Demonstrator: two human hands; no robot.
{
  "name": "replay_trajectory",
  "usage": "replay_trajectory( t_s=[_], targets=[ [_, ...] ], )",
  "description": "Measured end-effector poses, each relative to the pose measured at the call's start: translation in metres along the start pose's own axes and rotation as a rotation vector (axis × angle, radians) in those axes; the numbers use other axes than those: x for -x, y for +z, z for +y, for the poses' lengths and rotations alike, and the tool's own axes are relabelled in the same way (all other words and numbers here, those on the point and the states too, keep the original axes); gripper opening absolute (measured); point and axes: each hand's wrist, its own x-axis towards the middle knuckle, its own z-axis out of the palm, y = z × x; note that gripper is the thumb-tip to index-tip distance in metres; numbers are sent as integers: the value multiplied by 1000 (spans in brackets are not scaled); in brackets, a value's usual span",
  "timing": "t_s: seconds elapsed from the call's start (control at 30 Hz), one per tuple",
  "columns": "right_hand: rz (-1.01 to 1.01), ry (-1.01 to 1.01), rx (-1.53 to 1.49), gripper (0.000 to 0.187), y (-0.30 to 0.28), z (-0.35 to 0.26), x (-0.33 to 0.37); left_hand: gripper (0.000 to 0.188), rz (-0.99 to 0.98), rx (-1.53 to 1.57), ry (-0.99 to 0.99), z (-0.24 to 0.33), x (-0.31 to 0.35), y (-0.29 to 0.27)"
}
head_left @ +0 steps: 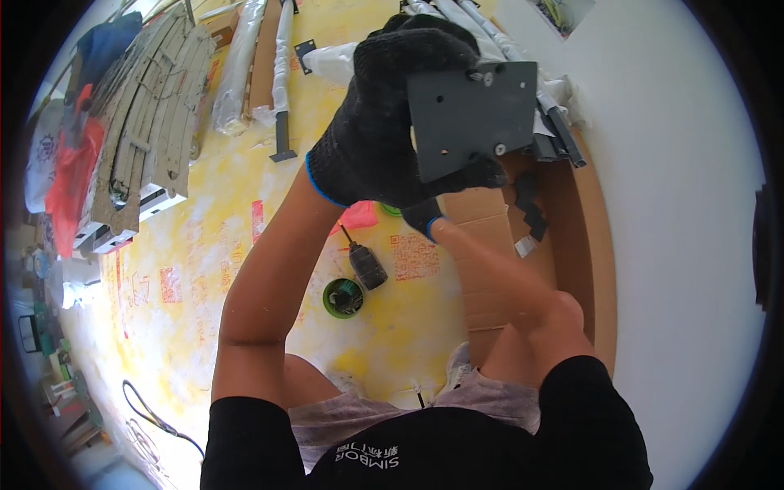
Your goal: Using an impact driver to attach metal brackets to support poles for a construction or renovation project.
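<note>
My left hand (371, 122), in a black knit glove with a blue cuff edge, is raised high in front of me. Its fingers are closed round a flat dark grey metal plate (469, 118). Holes pierce the plate, and a few screw heads show in its face near two edges. My right hand (422, 214), also gloved in black, sits lower and behind. Only its wrist part shows; the plate and left hand hide its fingers, so I cannot tell what it holds. Just left of the left glove, a white-wrapped bar (331, 62) ends in a small dark plate.
On the yellow-stained floor covering stand a green-rimmed pot (343, 298) of small parts and a black power drill (367, 265). An open cardboard box (600, 269) lies along the white wall at right. Wrapped posts (280, 73) lie ahead; stacked long panels (151, 106) stand at left.
</note>
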Motion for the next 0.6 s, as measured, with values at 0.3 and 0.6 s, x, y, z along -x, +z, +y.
replay_trajectory(
  t_s=[0.3, 0.6],
  targets=[
    [-403, -403, -294, 30, 69, -38, 115, 96, 87, -43, 7, 11, 4, -7],
    [-460, 286, -1564, 29, 76, -65, 151, 90, 65, -11, -6, 7, -10, 5]
  ],
)
